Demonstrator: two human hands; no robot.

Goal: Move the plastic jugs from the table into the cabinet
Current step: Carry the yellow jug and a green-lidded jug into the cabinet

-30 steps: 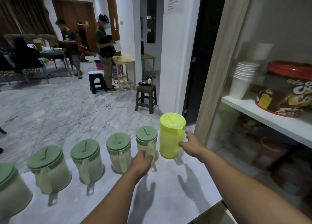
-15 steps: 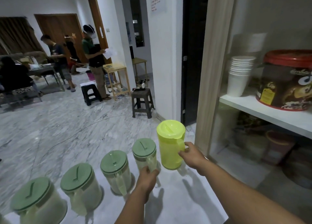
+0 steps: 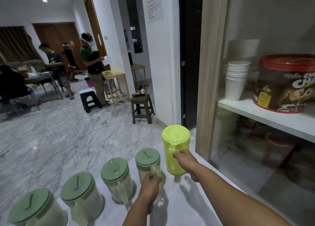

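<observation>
A row of plastic jugs stands on the white table. The yellow-green jug is at the right end, and my right hand grips its handle. Beside it is a clear jug with a green lid; my left hand curls round its handle. Three more green-lidded jugs line up to the left. The open cabinet is at the right, with a white shelf.
On the shelf are a stack of white cups and a red-lidded tub. Darker containers sit on the level below. Across the marble floor are a dark stool and several people.
Both hands have closed on their jug handles. The yellow-green jug has turned so its handle faces me. The view has shifted nearer the cabinet.
</observation>
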